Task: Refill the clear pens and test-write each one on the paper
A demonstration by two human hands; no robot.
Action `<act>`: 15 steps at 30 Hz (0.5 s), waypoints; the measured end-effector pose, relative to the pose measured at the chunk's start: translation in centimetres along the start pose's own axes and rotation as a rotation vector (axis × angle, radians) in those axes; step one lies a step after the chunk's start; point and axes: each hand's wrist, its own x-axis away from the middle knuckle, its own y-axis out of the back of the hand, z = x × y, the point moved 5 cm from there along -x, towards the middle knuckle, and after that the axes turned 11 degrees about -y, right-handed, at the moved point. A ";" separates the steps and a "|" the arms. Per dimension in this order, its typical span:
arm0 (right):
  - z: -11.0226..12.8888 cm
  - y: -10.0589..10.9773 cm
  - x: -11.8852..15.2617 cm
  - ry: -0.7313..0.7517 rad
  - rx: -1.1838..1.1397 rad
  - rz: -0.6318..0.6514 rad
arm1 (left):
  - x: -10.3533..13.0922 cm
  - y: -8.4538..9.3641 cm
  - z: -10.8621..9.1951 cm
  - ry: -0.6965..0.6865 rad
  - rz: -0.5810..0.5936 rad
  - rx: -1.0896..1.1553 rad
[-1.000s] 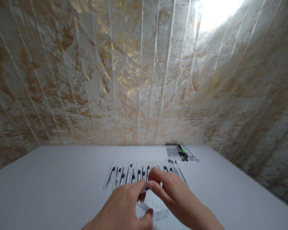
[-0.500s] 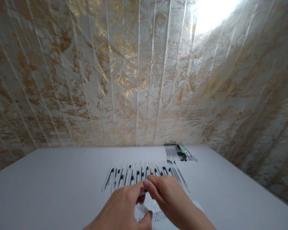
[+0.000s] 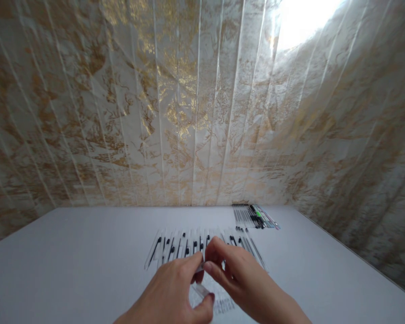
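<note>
A clear, whitish strip-like piece shows between the fingers and thumb of my left hand, which is closed on it. The fingers of my right hand are bent, with the thumb tip at the end of a small pale part by my left index finger. Whether the two pale parts are one object is hidden by the fingers. Just beyond my hands lies a row of clear pens with black parts. Under my hands is a sheet with printed writing.
The white table reaches back to a wall covering with gold patterns. At the back right, a group of thin black pens lies beside thicker pens, one with a green part.
My right hand has shifted slightly right, and its index finger has lifted and curled away from my left fingertips. My left hand has barely moved.
</note>
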 end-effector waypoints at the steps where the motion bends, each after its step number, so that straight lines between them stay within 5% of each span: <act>1: 0.0 0.0 0.0 -0.003 0.010 -0.004 | 0.0 0.0 0.0 0.004 0.003 0.005; 9: -2.2 1.9 -0.2 -0.135 0.103 -0.079 | 0.1 -0.1 1.0 0.004 -0.089 0.062; 15: -2.1 -0.9 -0.9 -0.111 -0.255 0.278 | 0.4 -0.4 1.2 -0.074 -0.333 0.468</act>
